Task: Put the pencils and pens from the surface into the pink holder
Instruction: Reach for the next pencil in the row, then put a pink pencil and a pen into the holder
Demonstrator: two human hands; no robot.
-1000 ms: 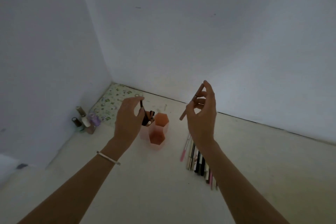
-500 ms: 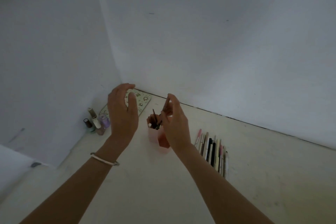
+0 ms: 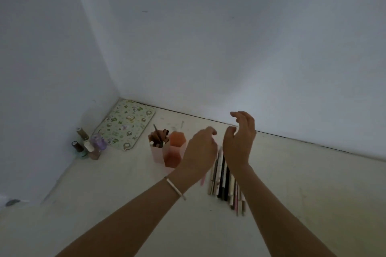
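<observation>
The pink holder (image 3: 169, 153), made of joined hexagonal cups, stands on the pale surface; its left cup holds several dark pencils (image 3: 159, 136). A row of several pens and pencils (image 3: 224, 177) lies flat to the holder's right, partly hidden by my arms. My left hand (image 3: 199, 151) hovers over the left end of that row, fingers curled downward, nothing visible in it. My right hand (image 3: 240, 140) hangs above the far end of the row, fingers apart and empty.
A floral patterned mat (image 3: 125, 124) lies in the back left corner. Several nail polish bottles (image 3: 88, 144) stand along the left wall. White walls close the left and back sides. A dark small object (image 3: 12, 202) lies at the far left edge.
My right hand left its pencil in the holder and swung right, now empty above the row. My left hand crossed from left of the holder to the row's left end.
</observation>
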